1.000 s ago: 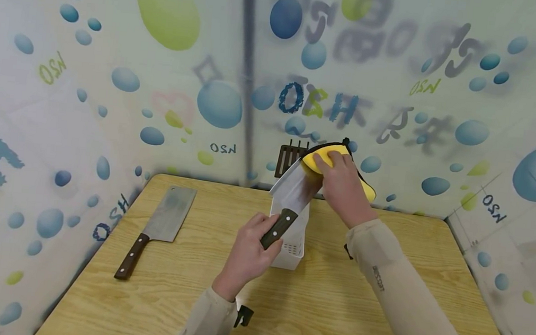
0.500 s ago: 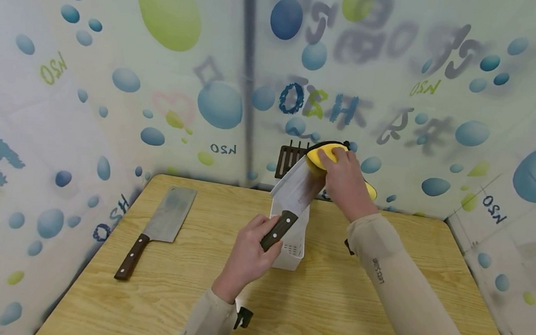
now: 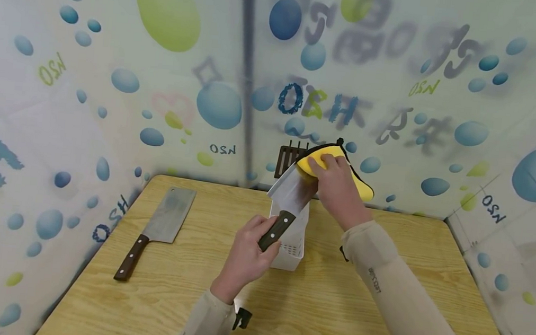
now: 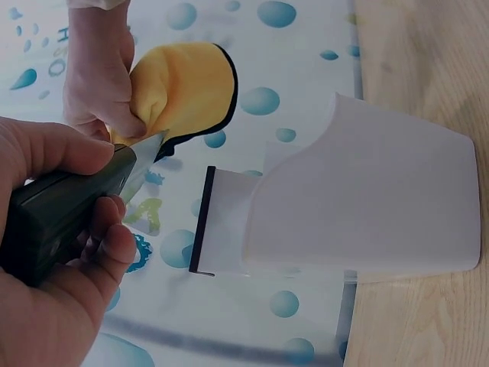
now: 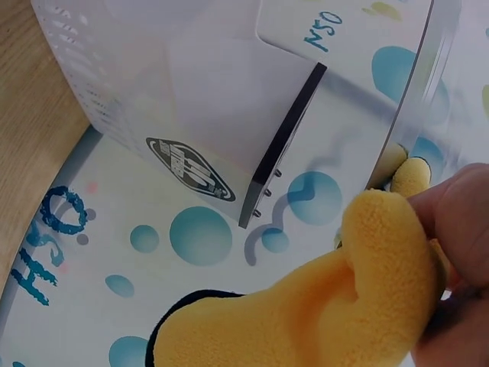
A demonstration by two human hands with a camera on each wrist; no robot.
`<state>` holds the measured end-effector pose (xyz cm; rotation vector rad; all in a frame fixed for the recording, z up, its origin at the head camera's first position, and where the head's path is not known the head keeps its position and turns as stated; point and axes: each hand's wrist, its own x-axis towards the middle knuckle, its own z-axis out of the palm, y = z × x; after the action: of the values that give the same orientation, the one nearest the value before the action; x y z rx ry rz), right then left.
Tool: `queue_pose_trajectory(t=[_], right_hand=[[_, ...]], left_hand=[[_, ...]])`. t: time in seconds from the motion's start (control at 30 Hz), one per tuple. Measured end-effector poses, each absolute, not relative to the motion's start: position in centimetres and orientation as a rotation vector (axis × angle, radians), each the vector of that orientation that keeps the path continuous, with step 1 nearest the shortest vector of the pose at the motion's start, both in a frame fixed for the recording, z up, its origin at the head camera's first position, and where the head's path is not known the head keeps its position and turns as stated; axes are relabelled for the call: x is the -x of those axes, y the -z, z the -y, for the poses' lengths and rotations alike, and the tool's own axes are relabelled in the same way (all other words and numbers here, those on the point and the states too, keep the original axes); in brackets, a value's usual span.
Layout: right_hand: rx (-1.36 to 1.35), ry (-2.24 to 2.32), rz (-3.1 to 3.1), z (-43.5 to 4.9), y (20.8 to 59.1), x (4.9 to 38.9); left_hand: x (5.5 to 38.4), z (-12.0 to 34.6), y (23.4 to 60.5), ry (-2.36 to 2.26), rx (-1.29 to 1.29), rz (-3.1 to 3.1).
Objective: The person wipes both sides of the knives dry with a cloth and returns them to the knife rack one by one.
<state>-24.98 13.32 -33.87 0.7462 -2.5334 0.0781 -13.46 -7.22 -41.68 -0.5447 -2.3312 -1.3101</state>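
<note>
My left hand [image 3: 251, 248] grips the dark riveted handle [image 3: 277, 231] of a cleaver [image 3: 303, 189], its broad blade tilted up and away to the right. In my right hand [image 3: 340, 187] a yellow cloth [image 3: 324, 154] with black edging is pinched over the far end of the blade, hiding that end. The right wrist view shows the fuzzy cloth [image 5: 382, 260] folded around the blade's edge, with my thumb and fingers pressing it. In the left wrist view, my left fingers [image 4: 84, 149] wrap the handle [image 4: 69, 206] and the cloth [image 4: 183, 88] lies beyond the blade.
Below and behind the raised blade stands a white perforated holder [image 3: 288, 260] with a dark slotted top [image 3: 287, 161]. A second cleaver [image 3: 173, 215] lies flat on the wooden table [image 3: 332, 311] at the left. Bubble-printed walls enclose the table's back and sides.
The right hand and cloth shift slightly right along the blade, then back left and a little down. The left hand and cleaver drift slightly left; the holder and the other cleaver stay put.
</note>
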Motion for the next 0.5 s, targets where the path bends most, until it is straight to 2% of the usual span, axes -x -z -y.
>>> queue_pose_trajectory(t=[0.5], right_hand=[[-0.782,-0.079,2.546,-12.3,34.4,23.6]], left_hand=[[13.5,7.3,41.7,1.306,0.531,2.325]])
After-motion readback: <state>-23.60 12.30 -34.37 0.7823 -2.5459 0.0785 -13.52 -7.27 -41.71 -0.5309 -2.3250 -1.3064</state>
